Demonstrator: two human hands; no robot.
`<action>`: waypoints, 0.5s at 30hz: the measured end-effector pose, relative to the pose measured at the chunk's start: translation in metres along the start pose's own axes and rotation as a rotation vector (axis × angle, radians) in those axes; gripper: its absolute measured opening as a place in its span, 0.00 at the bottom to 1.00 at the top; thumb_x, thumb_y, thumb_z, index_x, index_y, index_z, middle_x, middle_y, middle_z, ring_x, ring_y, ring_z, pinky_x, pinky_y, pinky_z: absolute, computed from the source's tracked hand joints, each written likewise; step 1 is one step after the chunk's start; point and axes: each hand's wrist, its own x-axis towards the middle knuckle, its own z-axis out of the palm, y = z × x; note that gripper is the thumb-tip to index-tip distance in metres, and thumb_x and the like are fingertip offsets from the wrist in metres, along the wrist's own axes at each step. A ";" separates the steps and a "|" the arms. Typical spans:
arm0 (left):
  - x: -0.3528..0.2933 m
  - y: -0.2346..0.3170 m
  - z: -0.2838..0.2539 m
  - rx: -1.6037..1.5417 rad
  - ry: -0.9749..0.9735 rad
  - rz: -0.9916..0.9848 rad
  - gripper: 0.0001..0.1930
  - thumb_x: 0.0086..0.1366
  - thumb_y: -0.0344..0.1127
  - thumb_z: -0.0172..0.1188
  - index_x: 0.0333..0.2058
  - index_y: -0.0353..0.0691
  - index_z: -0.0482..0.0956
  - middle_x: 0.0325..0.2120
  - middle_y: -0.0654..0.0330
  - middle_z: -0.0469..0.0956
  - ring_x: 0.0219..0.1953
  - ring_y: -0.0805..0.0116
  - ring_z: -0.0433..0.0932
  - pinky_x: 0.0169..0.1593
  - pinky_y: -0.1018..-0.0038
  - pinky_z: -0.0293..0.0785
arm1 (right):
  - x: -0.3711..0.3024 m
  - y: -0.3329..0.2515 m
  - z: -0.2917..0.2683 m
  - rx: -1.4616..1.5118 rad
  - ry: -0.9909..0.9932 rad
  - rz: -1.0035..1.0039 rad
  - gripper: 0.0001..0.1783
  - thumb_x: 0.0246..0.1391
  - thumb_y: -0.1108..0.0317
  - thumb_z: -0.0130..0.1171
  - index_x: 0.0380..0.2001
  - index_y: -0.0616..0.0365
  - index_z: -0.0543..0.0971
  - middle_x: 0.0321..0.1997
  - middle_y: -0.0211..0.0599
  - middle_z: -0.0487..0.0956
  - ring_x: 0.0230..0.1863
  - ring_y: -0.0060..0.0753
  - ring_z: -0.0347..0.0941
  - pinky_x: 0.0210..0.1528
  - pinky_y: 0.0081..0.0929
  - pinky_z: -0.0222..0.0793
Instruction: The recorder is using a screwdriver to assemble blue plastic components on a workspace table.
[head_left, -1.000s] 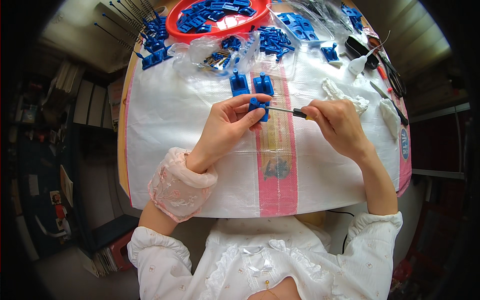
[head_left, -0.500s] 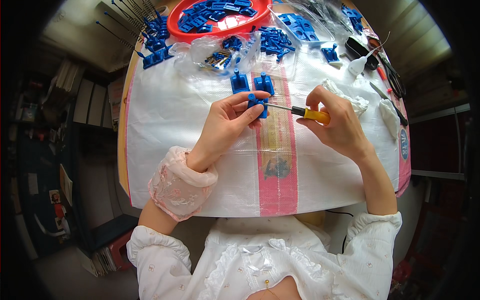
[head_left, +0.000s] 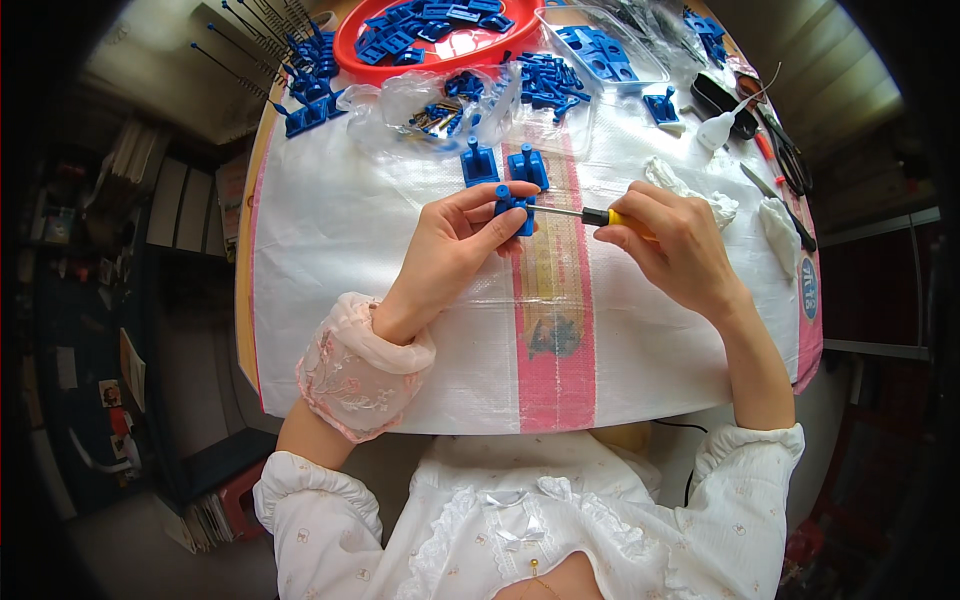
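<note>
Between the fingers and thumb of my left hand (head_left: 455,235) is a small blue plastic part (head_left: 515,212) with a round-topped peg. My right hand (head_left: 675,240) is closed round the yellow and black handle of a screwdriver (head_left: 598,217). Its metal shaft points left, and the tip meets the right side of the blue part; the exact contact is too small to make out. Just beyond my left hand, two similar blue pegged parts (head_left: 479,163) (head_left: 528,168) stand side by side on the white woven sheet (head_left: 400,180).
A red basin (head_left: 375,72) of blue pieces stands at the back. Near it lie a plastic bag (head_left: 385,115) with small metal pins, loose blue pegs (head_left: 550,85) and a clear tray (head_left: 655,75). Blue parts with springs (head_left: 310,110) are far left; scissors (head_left: 790,165) and white cloth (head_left: 778,230) lie right.
My right fingers have shifted their grip on the screwdriver and now cover more of its yellow handle. My left hand and the blue part stay in place.
</note>
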 end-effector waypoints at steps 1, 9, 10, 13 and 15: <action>0.000 0.000 0.000 0.002 0.001 -0.002 0.16 0.69 0.31 0.62 0.53 0.35 0.79 0.37 0.60 0.84 0.37 0.79 0.79 0.40 0.82 0.75 | 0.001 0.000 -0.001 -0.010 0.000 -0.001 0.14 0.54 0.61 0.69 0.29 0.61 0.78 0.26 0.38 0.77 0.23 0.39 0.74 0.27 0.33 0.67; 0.001 0.000 0.001 -0.006 0.013 -0.006 0.15 0.69 0.31 0.62 0.53 0.35 0.79 0.37 0.60 0.84 0.37 0.78 0.79 0.40 0.82 0.76 | 0.000 0.001 -0.003 -0.047 -0.030 0.017 0.15 0.57 0.58 0.65 0.30 0.60 0.78 0.24 0.39 0.77 0.22 0.41 0.73 0.27 0.35 0.66; 0.000 -0.001 0.001 -0.003 0.013 -0.004 0.15 0.69 0.31 0.62 0.53 0.35 0.79 0.37 0.60 0.84 0.37 0.78 0.79 0.40 0.82 0.76 | 0.000 0.000 -0.003 -0.046 -0.029 0.015 0.15 0.57 0.58 0.65 0.30 0.60 0.79 0.24 0.39 0.77 0.21 0.42 0.73 0.27 0.35 0.66; 0.000 -0.001 0.001 0.000 0.008 0.002 0.15 0.69 0.31 0.62 0.53 0.35 0.80 0.37 0.60 0.84 0.38 0.78 0.80 0.40 0.82 0.76 | 0.000 -0.001 -0.003 -0.032 -0.028 0.009 0.15 0.58 0.59 0.65 0.30 0.60 0.79 0.23 0.40 0.77 0.22 0.41 0.74 0.27 0.35 0.66; 0.000 -0.001 0.000 -0.005 -0.002 0.004 0.15 0.69 0.31 0.62 0.53 0.35 0.80 0.38 0.59 0.84 0.38 0.78 0.80 0.40 0.81 0.76 | 0.000 -0.001 -0.003 0.001 -0.024 0.014 0.14 0.57 0.60 0.65 0.30 0.60 0.78 0.23 0.40 0.78 0.22 0.40 0.75 0.27 0.35 0.66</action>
